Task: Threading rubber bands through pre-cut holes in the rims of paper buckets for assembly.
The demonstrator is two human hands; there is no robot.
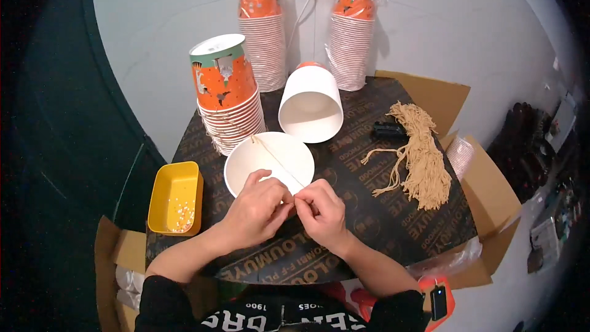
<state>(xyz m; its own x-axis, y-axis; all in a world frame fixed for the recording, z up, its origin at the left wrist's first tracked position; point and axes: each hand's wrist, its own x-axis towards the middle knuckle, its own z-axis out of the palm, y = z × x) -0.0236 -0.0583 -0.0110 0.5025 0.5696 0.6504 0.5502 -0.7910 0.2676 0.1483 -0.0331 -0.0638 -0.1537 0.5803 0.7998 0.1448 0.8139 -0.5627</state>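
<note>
A paper bucket with a white inside lies in front of me, mouth toward me. A thin tan cord is fixed at its far rim and runs across the mouth to the near rim. There my left hand and my right hand meet, fingertips pinched together around the cord's end. The end itself is hidden by my fingers. Behind on the left stands a tall nested stack of orange and green printed buckets, with cords hanging along their rims. Another white bucket lies on its side behind.
A yellow tub holding small pale beads sits at the left edge of the dark table. To the right lie a bundle of tan cords and a black object. Two wrapped bucket stacks stand behind. Cardboard boxes flank the table.
</note>
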